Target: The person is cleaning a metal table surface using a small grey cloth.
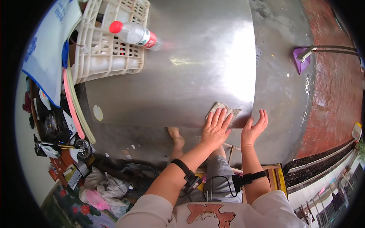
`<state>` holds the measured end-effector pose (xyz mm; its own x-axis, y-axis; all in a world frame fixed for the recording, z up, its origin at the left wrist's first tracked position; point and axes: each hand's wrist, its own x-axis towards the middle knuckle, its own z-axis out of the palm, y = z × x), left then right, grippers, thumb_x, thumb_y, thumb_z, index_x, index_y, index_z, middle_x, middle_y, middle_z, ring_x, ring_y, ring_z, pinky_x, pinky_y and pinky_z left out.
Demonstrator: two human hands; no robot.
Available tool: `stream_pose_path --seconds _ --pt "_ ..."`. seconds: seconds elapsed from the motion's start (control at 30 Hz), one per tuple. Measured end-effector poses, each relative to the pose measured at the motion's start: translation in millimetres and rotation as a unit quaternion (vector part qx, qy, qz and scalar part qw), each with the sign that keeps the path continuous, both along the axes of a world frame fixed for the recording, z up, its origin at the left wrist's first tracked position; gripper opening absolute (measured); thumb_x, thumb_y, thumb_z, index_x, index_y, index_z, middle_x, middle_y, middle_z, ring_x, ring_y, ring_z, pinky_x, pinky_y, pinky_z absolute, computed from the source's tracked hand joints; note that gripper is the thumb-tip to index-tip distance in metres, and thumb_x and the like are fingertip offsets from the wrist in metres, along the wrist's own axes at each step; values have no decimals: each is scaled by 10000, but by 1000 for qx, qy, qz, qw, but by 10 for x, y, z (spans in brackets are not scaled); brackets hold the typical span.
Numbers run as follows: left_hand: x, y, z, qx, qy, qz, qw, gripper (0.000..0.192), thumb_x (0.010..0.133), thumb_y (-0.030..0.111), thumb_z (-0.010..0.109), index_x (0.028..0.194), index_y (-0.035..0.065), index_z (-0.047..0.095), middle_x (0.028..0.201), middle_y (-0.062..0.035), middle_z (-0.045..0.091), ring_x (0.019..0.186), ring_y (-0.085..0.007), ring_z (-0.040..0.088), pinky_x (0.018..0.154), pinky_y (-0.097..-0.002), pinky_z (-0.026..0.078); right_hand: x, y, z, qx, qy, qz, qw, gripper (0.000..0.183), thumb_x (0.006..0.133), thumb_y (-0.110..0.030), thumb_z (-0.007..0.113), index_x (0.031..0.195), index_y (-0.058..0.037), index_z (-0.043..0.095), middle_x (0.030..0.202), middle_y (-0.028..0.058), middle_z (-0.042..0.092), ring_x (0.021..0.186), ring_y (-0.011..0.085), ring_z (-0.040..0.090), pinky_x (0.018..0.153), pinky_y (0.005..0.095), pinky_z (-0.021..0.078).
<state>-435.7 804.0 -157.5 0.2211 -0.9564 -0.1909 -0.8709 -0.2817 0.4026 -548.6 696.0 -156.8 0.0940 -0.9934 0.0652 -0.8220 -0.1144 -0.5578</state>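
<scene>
My left hand (216, 125) lies palm down on a crumpled, greyish-beige cloth (215, 108), pressing it to the metal tabletop (159, 94) near the front right corner. Its fingers are slightly spread over the cloth, and the thumb points towards the table edge. At the corner itself is my right hand (253, 128), empty, fingers raised and thumb apart, close beside the table's right edge. Whether the thumb touches the edge I cannot tell. Each forearm wears a black strap with a small device.
A white plastic crate (108, 61) and a red-capped plastic bottle (134, 34) stand at the table's far left. A pale round sticker (97, 113) marks the front left corner. A purple dustpan (301, 61) rests on the floor to the right. Plastic bags (108, 188) lie at lower left.
</scene>
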Motion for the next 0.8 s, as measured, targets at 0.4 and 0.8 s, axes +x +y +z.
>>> stream_pose_path --seconds 0.4,0.8 --pt "-338 -494 46 -21 48 -51 997 629 891 303 584 1473 160 396 1563 -98 294 1468 -263 195 1194 -470 99 -166 -105 137 49 -84 24 995 364 878 -4 531 1242 -15 544 1244 171 564 1190 350 471 1021 427 366" --pt "1338 218 40 6 -135 195 971 576 931 204 495 1469 54 356 1553 -143 304 1456 -315 226 1184 -539 79 149 -161 29 69 169 335 924 560 928 -382 550 1446 -197 441 1529 161 309 1413 400 262 1126 569 226"
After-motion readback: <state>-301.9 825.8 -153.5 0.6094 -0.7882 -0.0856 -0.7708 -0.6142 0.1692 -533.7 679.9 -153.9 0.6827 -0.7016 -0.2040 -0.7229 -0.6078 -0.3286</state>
